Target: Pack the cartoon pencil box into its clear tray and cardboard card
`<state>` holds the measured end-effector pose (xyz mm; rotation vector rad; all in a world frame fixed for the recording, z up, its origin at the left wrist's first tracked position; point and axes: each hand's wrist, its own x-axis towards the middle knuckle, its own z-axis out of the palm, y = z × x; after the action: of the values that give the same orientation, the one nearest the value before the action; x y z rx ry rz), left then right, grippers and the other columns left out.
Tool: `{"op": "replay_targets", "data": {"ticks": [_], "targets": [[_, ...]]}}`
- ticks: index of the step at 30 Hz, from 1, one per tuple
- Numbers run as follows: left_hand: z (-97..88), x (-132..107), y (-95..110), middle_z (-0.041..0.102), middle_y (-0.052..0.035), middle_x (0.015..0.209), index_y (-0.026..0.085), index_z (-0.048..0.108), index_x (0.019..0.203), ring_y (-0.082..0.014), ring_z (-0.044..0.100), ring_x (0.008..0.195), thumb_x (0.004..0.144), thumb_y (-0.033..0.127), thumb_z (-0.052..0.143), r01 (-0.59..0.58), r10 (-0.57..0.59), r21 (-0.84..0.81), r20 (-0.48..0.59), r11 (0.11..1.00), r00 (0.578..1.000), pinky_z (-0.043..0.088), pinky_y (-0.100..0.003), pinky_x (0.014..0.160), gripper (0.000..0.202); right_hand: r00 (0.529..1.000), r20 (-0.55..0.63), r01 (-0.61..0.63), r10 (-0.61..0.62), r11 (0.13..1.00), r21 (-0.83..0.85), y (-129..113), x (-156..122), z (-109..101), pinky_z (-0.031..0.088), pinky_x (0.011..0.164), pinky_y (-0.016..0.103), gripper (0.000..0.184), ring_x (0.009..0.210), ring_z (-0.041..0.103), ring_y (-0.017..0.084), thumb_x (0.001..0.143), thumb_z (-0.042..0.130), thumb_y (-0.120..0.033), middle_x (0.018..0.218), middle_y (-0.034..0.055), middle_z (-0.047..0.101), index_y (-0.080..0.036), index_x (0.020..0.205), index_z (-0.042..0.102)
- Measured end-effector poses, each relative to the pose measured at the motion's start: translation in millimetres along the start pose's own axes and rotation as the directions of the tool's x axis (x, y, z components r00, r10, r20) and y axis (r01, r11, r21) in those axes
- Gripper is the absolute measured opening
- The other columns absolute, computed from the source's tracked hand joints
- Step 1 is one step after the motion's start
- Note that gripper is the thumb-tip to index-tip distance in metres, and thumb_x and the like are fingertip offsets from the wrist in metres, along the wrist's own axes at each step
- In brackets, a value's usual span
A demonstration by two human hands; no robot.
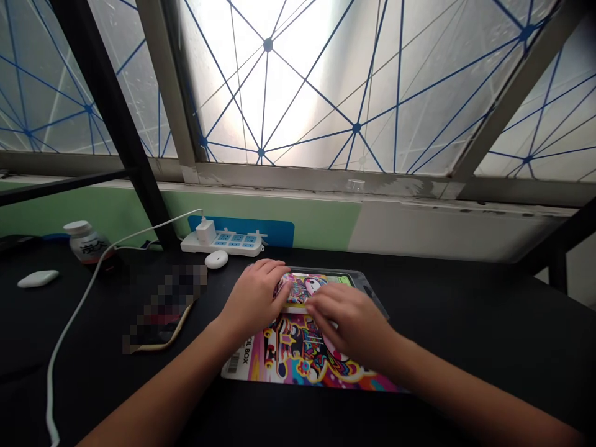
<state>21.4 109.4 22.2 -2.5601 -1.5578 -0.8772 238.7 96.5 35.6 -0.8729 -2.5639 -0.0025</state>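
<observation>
Multicoloured box (pixel 313 285) between both hands (pixel 258 288) (pixel 351 320)

A white-capped bottle (pixel 88 244) stands left of a power strip (pixel 235 244) bearing a white charger (pixel 205 232).

The pencil-box card (pixel 295 351) bears pink, yellow and blue cartoon swirls, the desk (pixel 484 310) is black, blue lines and dots web the window (pixel 307 99), and the white power strip (pixel 230 249) has blue sockets (pixel 237 238).
</observation>
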Motion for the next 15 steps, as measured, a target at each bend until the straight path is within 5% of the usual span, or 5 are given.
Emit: {"op": "replay_targets", "data": {"ticks": [5,9,15], "targets": [[2.9,1.7,-9.1,0.062,-0.0099,0.137,0.020,0.062,0.129,-0.0295,0.052,0.128,0.102,0.044,0.041,0.024,-0.039,0.103,0.139,0.994,0.990,0.041,-0.045,0.106,0.041,0.936,0.191,-0.299,0.296,0.954,-0.016,66.1,4.1,-15.5,0.050,0.087,0.043,0.036,0.102,0.059,0.028,0.098,0.050,-0.043,0.111,0.0136,0.062,-0.017,0.115,0.068],[7.6,1.7,-11.7,0.056,-0.0110,0.143,0.019,0.058,0.135,-0.0304,0.048,0.132,0.103,0.049,0.038,0.021,-0.045,0.137,0.180,0.990,0.983,0.040,-0.047,0.107,0.048,0.909,0.298,-0.317,0.292,0.948,0.039,91.9,1.1,-15.9,0.050,0.095,0.041,0.052,0.110,0.057,0.028,0.091,0.058,-0.059,0.118,0.0132,0.058,-0.019,0.124,0.065],[10.8,1.5,-13.3,0.055,-0.0114,0.145,0.018,0.055,0.138,-0.0308,0.045,0.134,0.102,0.049,0.039,0.043,-0.067,0.146,0.167,0.988,0.984,0.037,-0.048,0.109,0.050,0.880,0.369,-0.338,0.299,0.940,0.044,95.6,4.4,-16.6,0.050,0.095,0.044,0.063,0.112,0.056,0.032,0.080,0.066,-0.066,0.119,0.0128,0.058,-0.023,0.125,0.065]]}}
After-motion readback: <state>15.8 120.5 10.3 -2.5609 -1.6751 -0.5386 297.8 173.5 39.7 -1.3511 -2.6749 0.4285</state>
